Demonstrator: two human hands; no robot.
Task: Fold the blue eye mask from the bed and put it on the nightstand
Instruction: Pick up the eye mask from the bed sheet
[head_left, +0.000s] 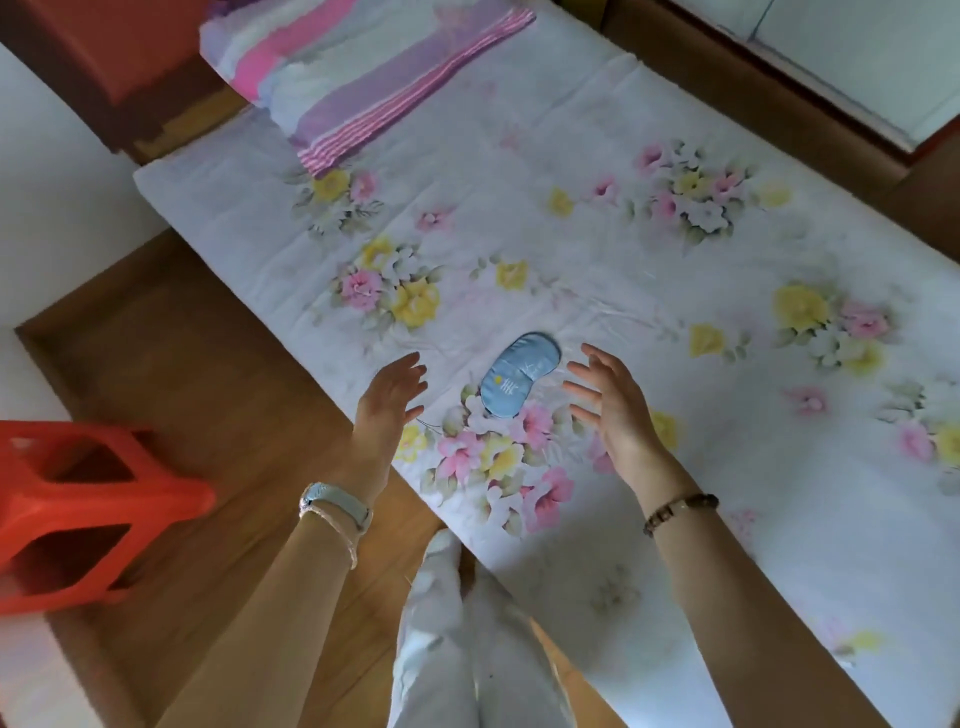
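The blue eye mask (517, 375) lies flat and unfolded on the floral bed sheet (649, 270), near the bed's front edge. My left hand (387, 402) hovers to the left of the mask, fingers spread, holding nothing. My right hand (610, 402) hovers to its right, also spread and empty. Neither hand touches the mask. A dark red-brown nightstand (111, 67) stands at the top left, beside the head of the bed.
A folded pink, purple and white striped blanket (358, 78) lies at the head of the bed. An orange plastic stool (78, 514) stands on the wooden floor (208, 364) at the left. My legs in light trousers (457, 649) are against the bed edge.
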